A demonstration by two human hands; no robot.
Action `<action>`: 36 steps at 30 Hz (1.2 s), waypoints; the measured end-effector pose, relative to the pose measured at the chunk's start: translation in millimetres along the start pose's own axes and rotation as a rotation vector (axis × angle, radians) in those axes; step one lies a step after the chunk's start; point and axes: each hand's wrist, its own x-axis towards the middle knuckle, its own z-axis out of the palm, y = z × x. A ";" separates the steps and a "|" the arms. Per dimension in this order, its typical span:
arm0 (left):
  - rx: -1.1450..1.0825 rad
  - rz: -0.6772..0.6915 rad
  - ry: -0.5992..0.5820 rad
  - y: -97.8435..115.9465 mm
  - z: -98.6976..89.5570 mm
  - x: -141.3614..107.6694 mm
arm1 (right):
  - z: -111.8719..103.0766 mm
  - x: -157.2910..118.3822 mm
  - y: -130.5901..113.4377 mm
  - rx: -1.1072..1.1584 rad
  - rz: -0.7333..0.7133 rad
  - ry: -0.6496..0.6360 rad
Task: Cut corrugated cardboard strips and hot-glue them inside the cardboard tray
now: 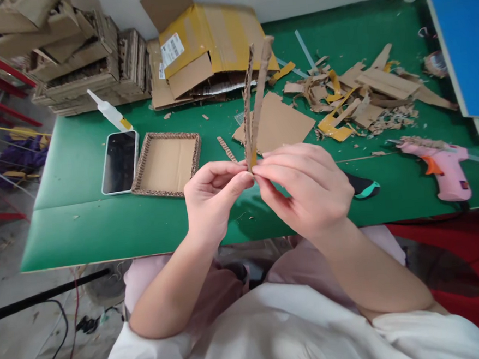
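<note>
Two narrow cardboard strips (261, 90) stand upright above my fingertips, meeting at the bottom and spreading slightly apart toward the top. My left hand (214, 195) pinches their lower ends between thumb and fingers. From the other side, my right hand (305, 183) pinches the same ends, its fingertips touching those of the left. A shallow cardboard tray (166, 162) with corrugated walls lies left of my hands. Behind the hands are a short corrugated strip (226, 148) and a flat cardboard sheet (287, 122). A dark-and-green handled tool (365, 187) is partly hidden by my right hand.
On the green table (103, 227) lie a phone (119, 163) and a white nozzle bottle (109, 112). A pink glue gun (441, 165) rests at right, below cardboard scraps (365, 94). Stacked cardboard (87, 64) and a yellow-taped box (221, 36) stand at the back.
</note>
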 end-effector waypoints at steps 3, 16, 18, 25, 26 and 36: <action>0.069 0.012 0.027 0.6 0.4 -1.2 | 0.1 -0.1 -1.5 0.007 0.042 -0.010; 0.190 0.007 0.046 2.9 0.1 -3.8 | -1.7 5.3 -8.6 0.207 0.369 -0.043; 0.168 0.012 0.048 3.0 -0.6 -3.3 | -3.5 5.6 -7.3 0.206 0.324 -0.061; 0.229 0.093 0.063 3.6 0.4 -4.6 | -5.9 4.4 -5.7 -0.022 0.127 -0.118; 0.235 0.099 0.063 3.6 1.0 -5.1 | -5.4 3.9 -5.8 -0.031 0.120 -0.107; 0.279 0.140 0.076 2.9 3.6 -8.2 | -2.3 3.0 -7.0 0.020 0.179 -0.073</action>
